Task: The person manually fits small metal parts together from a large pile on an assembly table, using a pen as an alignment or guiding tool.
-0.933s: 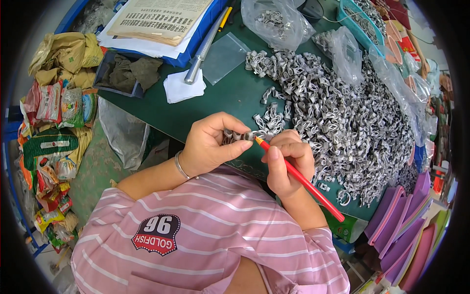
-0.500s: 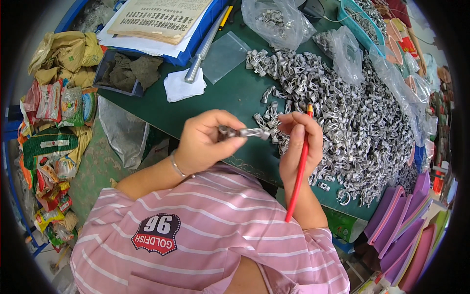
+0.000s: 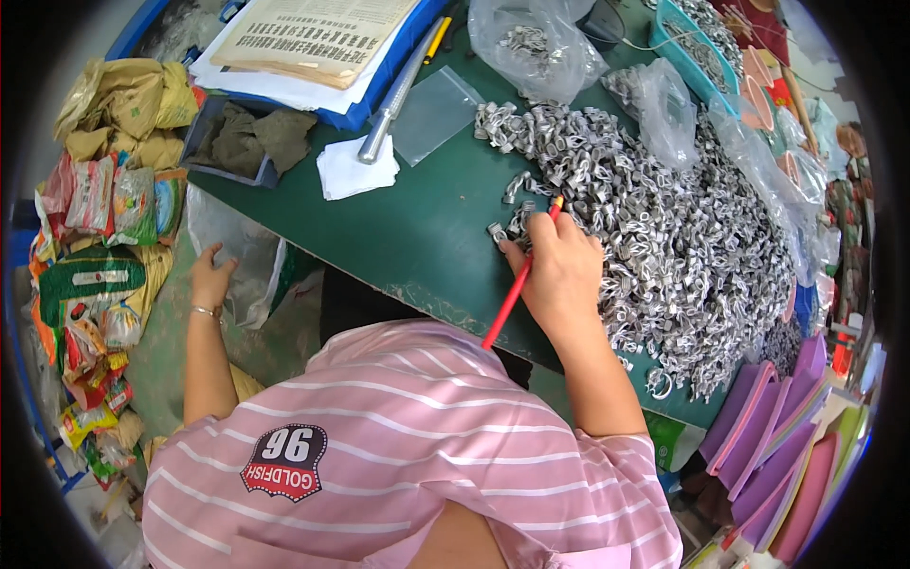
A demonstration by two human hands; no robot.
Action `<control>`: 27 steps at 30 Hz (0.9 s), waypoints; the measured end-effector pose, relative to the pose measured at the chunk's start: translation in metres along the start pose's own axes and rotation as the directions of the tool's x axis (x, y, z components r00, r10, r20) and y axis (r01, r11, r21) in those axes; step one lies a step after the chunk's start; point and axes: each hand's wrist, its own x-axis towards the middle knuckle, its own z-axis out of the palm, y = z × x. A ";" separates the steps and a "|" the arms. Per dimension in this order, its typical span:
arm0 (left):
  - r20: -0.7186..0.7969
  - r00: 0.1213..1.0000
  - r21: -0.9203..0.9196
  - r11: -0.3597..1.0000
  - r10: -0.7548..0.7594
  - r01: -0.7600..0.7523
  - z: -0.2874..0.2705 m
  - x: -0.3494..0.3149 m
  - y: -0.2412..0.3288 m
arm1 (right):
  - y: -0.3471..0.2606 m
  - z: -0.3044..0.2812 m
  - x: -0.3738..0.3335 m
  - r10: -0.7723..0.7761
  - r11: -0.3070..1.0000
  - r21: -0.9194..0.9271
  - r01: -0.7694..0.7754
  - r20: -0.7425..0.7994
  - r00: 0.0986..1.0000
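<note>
My right hand (image 3: 561, 277) is at the near left edge of a pile of small silver-grey metal rings (image 3: 678, 256). A red pencil (image 3: 510, 302) is held in it, slanting down toward my shirt. Its thumb and fingertips are close to a few loose rings (image 3: 500, 231); whether they touch one is hidden. Off the table's left side, my left hand (image 3: 212, 277) hangs with its fingers apart and nothing in it. It is beside the mouth of a clear plastic bag (image 3: 254, 270).
On the green table (image 3: 379, 242) lie white paper slips (image 3: 356, 169), a silver tapered rod (image 3: 396, 104), a yellow pen (image 3: 437, 40) and a flat clear zip bag (image 3: 432, 116). A box of dark cloths (image 3: 275, 142) sits at the left corner. Purple foam sheets (image 3: 758, 431) stand right.
My left hand has moved from over the table down left to the bag, and the ring pieces it held are gone from it. My right hand has turned palm down toward the loose rings.
</note>
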 end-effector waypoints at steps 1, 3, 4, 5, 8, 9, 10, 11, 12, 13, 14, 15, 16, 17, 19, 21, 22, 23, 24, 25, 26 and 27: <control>-0.048 0.999 -0.050 0.999 0.014 -0.017 0.008 0.000 0.002 | 0.001 0.003 0.002 0.010 1.000 -0.016 -0.010 0.004 1.000; -0.217 0.956 -0.164 0.958 0.197 -0.234 0.025 -0.002 0.027 | 0.003 0.004 0.003 0.013 1.000 -0.003 -0.013 0.028 1.000; -0.403 0.852 -0.230 0.865 0.333 -0.447 0.034 -0.006 0.046 | 0.005 0.003 0.002 0.014 1.000 -0.009 -0.014 0.044 0.999; -0.406 0.836 -0.235 0.842 0.368 -0.485 0.044 -0.022 0.084 | 0.009 0.006 0.000 -0.002 1.000 -0.001 0.002 0.005 1.000; -0.246 0.790 -0.428 0.669 0.561 -0.608 0.076 -0.065 0.159 | 0.017 0.005 -0.003 -0.036 0.995 0.091 0.039 -0.030 0.999; -0.085 0.802 -0.527 0.656 0.591 -0.539 0.089 -0.080 0.177 | 0.016 0.004 -0.002 -0.029 0.982 0.180 0.056 -0.148 0.989; 0.128 0.769 -0.626 0.653 0.626 -0.427 0.099 -0.093 0.189 | 0.018 0.005 -0.003 0.005 0.954 0.297 0.048 -0.175 0.984; 0.355 0.711 -0.655 0.705 0.607 -0.274 0.112 -0.105 0.205 | 0.016 0.008 -0.007 0.085 0.863 0.505 0.015 -0.174 0.981; 0.511 0.623 -0.662 0.733 0.592 -0.153 0.125 -0.114 0.219 | 0.014 0.009 -0.012 0.165 0.723 0.690 -0.013 -0.155 0.974; 0.625 0.546 -0.671 0.741 0.557 0.012 0.134 -0.122 0.229 | 0.010 0.004 -0.013 0.167 0.636 0.771 -0.010 -0.125 0.978; 0.730 0.437 -0.645 0.741 0.525 0.188 0.140 -0.129 0.234 | 0.006 0.005 -0.020 0.204 0.610 0.793 0.016 -0.177 0.963; 0.734 0.437 -0.641 0.744 0.520 0.191 0.143 -0.130 0.236 | 0.005 0.003 -0.022 0.197 0.595 0.803 0.041 -0.194 0.961; 0.755 0.390 -0.634 0.741 0.528 0.224 0.144 -0.129 0.240 | 0.004 0.000 -0.023 0.189 0.580 0.812 0.065 -0.212 0.959; 0.775 0.338 -0.623 0.738 0.534 0.260 0.146 -0.130 0.241 | 0.004 0.000 -0.026 0.196 0.579 0.814 0.055 -0.204 0.959; 0.742 0.353 -0.665 0.688 0.569 0.290 0.147 -0.136 0.240 | 0.004 0.001 -0.032 0.244 0.556 0.829 0.064 -0.237 0.940; 0.723 0.386 -0.683 0.675 0.572 0.279 0.144 -0.137 0.243 | 0.003 0.000 -0.032 0.238 0.526 0.847 0.075 -0.231 0.943; 0.727 0.388 -0.678 0.679 0.566 0.281 0.142 -0.138 0.244 | 0.003 0.000 -0.032 0.225 0.499 0.862 0.091 -0.230 0.947; 0.689 0.419 -0.705 0.681 0.591 0.198 0.141 -0.139 0.245 | 0.005 0.000 -0.030 0.184 0.436 0.892 0.122 -0.221 0.958; 0.648 0.446 -0.725 0.680 0.617 0.112 0.139 -0.139 0.246 | 0.008 0.003 -0.031 0.194 0.293 0.953 0.077 -0.139 0.971; 0.649 0.451 -0.722 0.683 0.613 0.110 0.137 -0.139 0.248 | 0.005 -0.002 -0.030 0.260 0.100 0.994 -0.045 0.018 0.965; 0.525 0.442 -0.760 0.634 0.727 -0.140 0.135 -0.138 0.251 | 0.002 -0.007 -0.029 0.294 -0.100 0.982 -0.161 0.184 0.938; 0.402 0.390 -0.749 0.543 0.828 -0.380 0.133 -0.138 0.253 | 0.005 -0.006 -0.030 0.232 -0.164 0.969 -0.187 0.222 0.947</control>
